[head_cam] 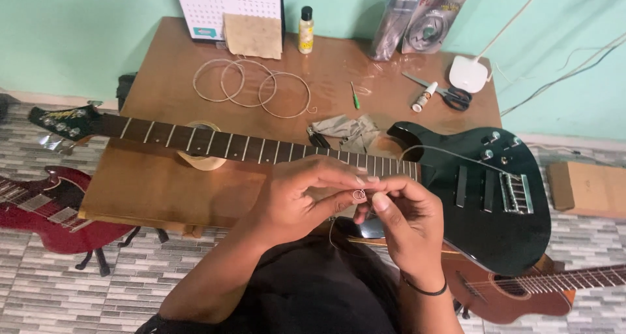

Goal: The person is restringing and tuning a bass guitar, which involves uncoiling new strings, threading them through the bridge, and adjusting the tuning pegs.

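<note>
A black electric guitar [495,210] lies across a brown wooden table [163,177], its neck [215,141] pointing left toward the headstock [62,120]. In front of the guitar's body my left hand [300,194] and my right hand [404,220] meet, both pinching a thin wire guitar string [359,194] curled into a small loop between the fingertips. One string [456,154] arcs loose over the body toward the bridge [516,192]. My right wrist wears a black band.
Coiled strings [251,86] lie on the table with a small bottle [305,30], green screwdriver [355,98], scissors [450,94], grey cloth [349,132], string packets [417,21] and calendar [228,8]. A red guitar [45,210] lies left, an acoustic guitar [521,288] right, a cardboard box [587,189] beyond.
</note>
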